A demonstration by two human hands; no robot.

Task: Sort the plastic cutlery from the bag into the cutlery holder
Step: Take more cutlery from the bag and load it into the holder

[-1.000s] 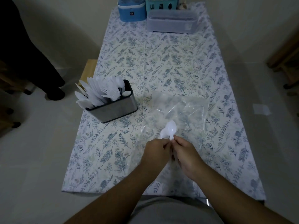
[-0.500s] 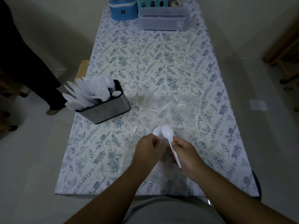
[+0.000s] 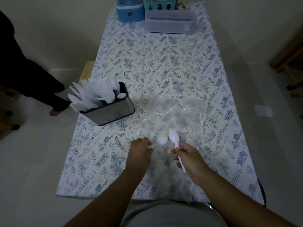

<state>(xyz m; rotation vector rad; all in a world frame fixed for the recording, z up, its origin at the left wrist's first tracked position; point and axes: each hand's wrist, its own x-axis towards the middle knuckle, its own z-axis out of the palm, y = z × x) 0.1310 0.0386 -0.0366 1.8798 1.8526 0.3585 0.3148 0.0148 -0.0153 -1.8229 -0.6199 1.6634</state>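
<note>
Fingers round spoon; holder full

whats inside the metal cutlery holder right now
The cutlery holder is packed with white plastic cutlery fanning out to the left, plus one spoon bowl near its right end. Its steel walls hide the lower ends and any dividers.

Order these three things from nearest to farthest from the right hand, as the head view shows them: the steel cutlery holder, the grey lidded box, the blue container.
From the right hand:
1. Steel cutlery holder, to the left, at the table's left edge.
2. Grey lidded box, at the far end, right of the blue one.
3. Blue container, at the far end, further left.
</note>
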